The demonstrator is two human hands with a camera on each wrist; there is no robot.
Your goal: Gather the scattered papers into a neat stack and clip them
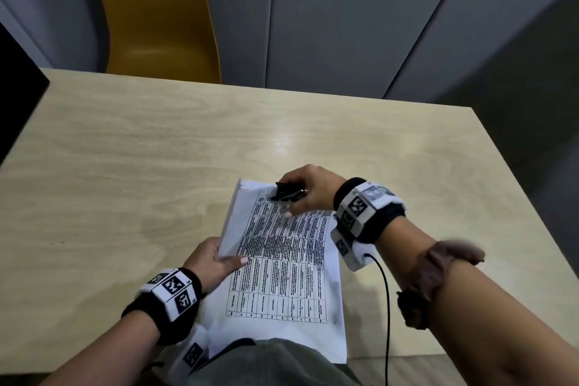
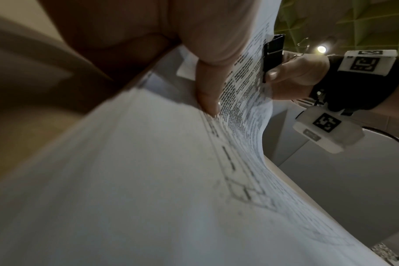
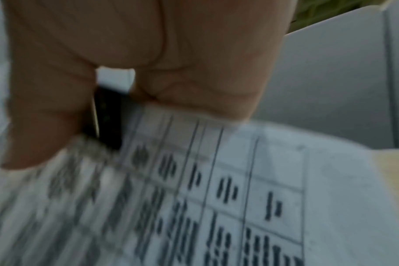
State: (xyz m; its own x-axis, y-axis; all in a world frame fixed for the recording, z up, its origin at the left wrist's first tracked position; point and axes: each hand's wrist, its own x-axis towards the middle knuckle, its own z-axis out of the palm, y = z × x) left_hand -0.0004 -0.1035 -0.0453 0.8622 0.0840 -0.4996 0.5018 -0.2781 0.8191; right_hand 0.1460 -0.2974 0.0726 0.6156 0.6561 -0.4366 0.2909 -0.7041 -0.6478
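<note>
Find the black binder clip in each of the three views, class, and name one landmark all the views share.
Head: binder clip at centre, on the papers' far edge, pinched by the right hand.
Left wrist: upper right, on the sheets' edge.
Right wrist: left of centre, between the fingers.
Shared landmark: the printed table on the papers.
</note>
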